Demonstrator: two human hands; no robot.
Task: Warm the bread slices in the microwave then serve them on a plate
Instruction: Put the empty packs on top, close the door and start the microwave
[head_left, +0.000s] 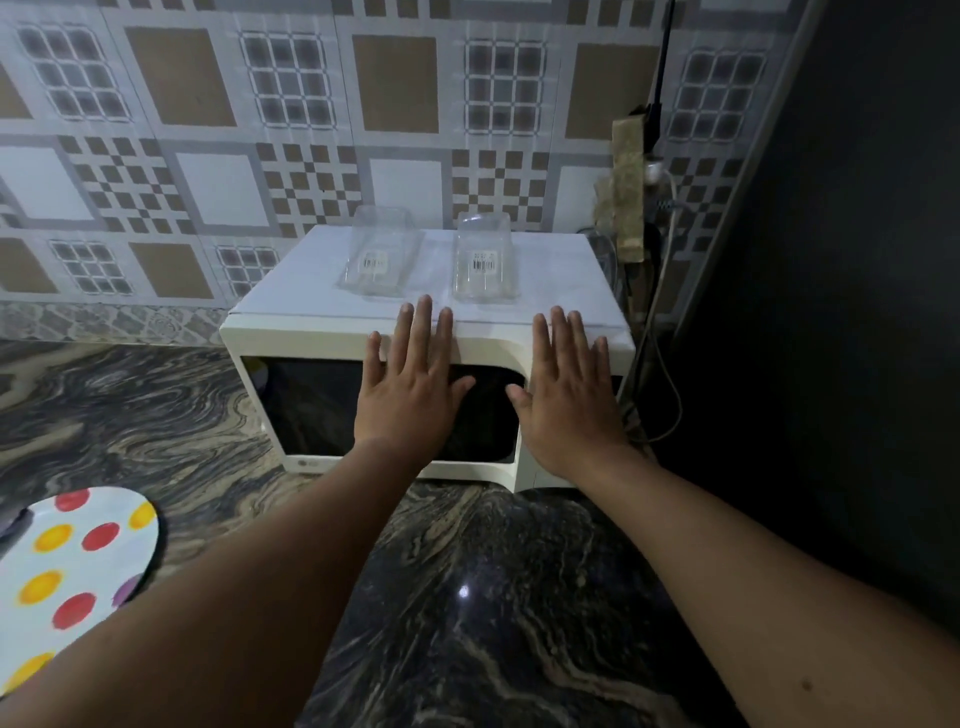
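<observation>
The white microwave (415, 322) sits at the back of the dark marbled surface (493, 597), its long axis left to right, its closed door facing the person. The left hand (410, 384) and right hand (566, 395) hover before it, fingers straight and spread, holding nothing. A polka-dot plate (67, 566) lies at left.
</observation>
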